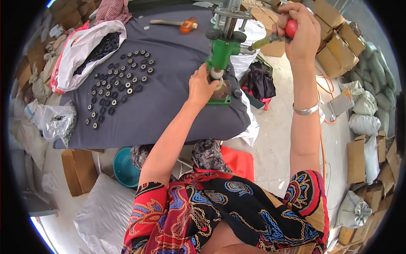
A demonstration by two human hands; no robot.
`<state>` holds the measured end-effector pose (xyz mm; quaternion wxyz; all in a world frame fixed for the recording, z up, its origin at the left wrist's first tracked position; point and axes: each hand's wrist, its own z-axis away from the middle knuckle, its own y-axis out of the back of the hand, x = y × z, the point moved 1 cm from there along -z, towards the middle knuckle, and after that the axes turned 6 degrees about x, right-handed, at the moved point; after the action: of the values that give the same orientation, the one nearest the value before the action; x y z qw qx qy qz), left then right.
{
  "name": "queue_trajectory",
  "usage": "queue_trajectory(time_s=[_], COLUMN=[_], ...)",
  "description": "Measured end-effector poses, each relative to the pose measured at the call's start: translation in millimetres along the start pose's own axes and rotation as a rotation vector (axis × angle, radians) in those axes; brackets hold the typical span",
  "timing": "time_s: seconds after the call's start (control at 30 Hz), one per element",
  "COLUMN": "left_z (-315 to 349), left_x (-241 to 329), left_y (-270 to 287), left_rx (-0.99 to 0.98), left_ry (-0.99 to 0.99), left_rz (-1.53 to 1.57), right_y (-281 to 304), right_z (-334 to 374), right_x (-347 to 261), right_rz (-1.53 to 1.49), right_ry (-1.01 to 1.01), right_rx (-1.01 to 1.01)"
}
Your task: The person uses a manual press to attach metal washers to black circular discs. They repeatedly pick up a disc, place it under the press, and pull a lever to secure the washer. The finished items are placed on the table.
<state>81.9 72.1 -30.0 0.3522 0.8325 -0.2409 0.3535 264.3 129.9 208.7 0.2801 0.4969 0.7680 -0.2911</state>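
Note:
A green hand press (220, 53) stands at the right end of the cloth-covered table. My right hand (305, 34) is raised beside it, fingers curled around the red ball knob (291, 28) of its lever. My left hand (198, 86) is at the foot of the press, thumb and fingers curved around the spot under the white ram tip (217, 73). What those fingers hold is hidden. Left of the press, many small black round parts with metal centres (129, 76) lie spread on the dark cloth (169, 97).
An open white bag (91, 55) of black parts lies at the table's left, above a clear plastic bag (59, 122) of small pieces. A mallet (186, 25) lies at the back. A teal basin (126, 167) stands below. Cardboard boxes (336, 55) and sacks line the right.

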Motion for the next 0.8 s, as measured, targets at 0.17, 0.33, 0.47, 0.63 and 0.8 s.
queue_trajectory(time_s=[0.17, 0.33, 0.47, 0.63, 0.8], left_z=[2, 13, 24, 37, 42], left_x=[-4, -8, -16, -67, -107], left_y=[0, 21, 58, 144, 190], left_rx=[0.022, 0.092, 0.133, 0.386, 0.312], left_ry=[-0.004, -0.149, -0.145, -0.076, -0.018], left_rz=[0.084, 0.011, -0.224, -0.674, -0.963], right_y=[3, 33, 30, 32, 22], right_z=[56, 171, 178, 157, 105], right_x=[-4, 59, 54, 37, 7], right_rz=[-0.006, 0.199, 0.164, 0.212, 0.053], right_ry=[0.099, 0.545, 0.481, 0.396, 0.094], right_rx=[-0.019, -0.181, -0.177, -0.193, -0.133])
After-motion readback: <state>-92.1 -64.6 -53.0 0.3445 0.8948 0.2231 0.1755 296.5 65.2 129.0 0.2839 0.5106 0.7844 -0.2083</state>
